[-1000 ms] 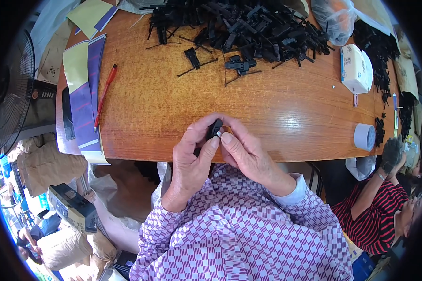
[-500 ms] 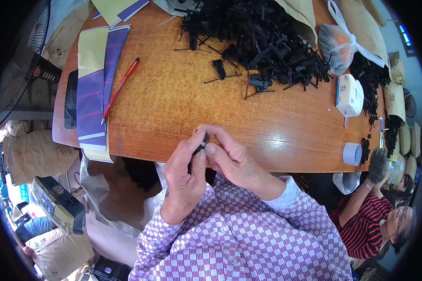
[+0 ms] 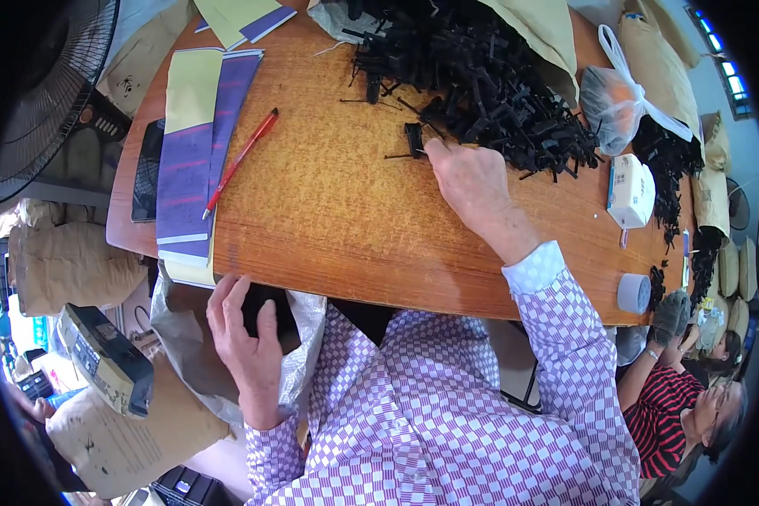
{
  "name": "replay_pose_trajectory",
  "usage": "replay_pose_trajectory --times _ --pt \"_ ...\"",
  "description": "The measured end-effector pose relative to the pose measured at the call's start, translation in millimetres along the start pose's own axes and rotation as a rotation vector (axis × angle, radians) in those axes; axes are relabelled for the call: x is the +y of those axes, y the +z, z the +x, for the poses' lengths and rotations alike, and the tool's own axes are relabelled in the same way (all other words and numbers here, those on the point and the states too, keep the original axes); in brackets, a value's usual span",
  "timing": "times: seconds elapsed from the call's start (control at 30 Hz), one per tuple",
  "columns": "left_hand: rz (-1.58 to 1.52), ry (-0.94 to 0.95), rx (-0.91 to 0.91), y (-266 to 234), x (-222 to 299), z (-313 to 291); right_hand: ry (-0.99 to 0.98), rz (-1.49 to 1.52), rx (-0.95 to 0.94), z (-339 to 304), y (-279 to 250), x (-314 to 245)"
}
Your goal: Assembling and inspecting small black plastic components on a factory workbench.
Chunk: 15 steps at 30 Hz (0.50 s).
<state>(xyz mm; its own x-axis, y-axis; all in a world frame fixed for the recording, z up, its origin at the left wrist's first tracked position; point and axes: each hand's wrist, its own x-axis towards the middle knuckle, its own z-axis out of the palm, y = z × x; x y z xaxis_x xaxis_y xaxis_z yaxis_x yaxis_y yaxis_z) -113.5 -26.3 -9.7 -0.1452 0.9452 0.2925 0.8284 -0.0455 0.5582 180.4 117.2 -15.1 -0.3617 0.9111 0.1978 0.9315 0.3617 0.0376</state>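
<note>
My right hand [image 3: 474, 181] reaches over the table to the near edge of a heap of black plastic parts [image 3: 489, 76]. Its thumb and fingers are closed together, and what they pinch is hidden. Right at the fingertips lies a single small black part [image 3: 413, 137] with thin rods sticking out. My left hand [image 3: 249, 346] is at the table's front edge, over the mouth of a whitish sack [image 3: 185, 337] with something dark inside. Its fingers are apart and nothing shows in them.
Purple-and-yellow paper sheets [image 3: 185, 169], a red pen [image 3: 240, 164] and a black phone [image 3: 148, 169] lie at the left. To the right are a tied plastic bag [image 3: 611, 105], a tissue pack [image 3: 631, 192] and a tape roll [image 3: 633, 293]. A co-worker [image 3: 670, 405] sits far right.
My hands were together at the table's front edge around a small dark thing. They have parted: the right went forward to the heap, the left back over the sack and opened.
</note>
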Motion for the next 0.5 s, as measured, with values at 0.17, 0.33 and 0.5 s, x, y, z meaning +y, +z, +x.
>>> replay_pose_trajectory --times 0.17,0.33,0.5 --pt "-1.016 -0.383 -0.411 25.9 53.0 28.1 -0.010 0.480 0.172 -20.7 -20.4 -24.0" --pt "-1.353 -0.379 -0.683 61.9 80.4 49.1 0.141 1.078 -0.101 -65.3 -44.7 -46.5" --pt "-1.343 -0.417 -0.759 81.1 95.4 39.8 0.231 1.182 -0.079 -91.1 -40.9 -44.9"
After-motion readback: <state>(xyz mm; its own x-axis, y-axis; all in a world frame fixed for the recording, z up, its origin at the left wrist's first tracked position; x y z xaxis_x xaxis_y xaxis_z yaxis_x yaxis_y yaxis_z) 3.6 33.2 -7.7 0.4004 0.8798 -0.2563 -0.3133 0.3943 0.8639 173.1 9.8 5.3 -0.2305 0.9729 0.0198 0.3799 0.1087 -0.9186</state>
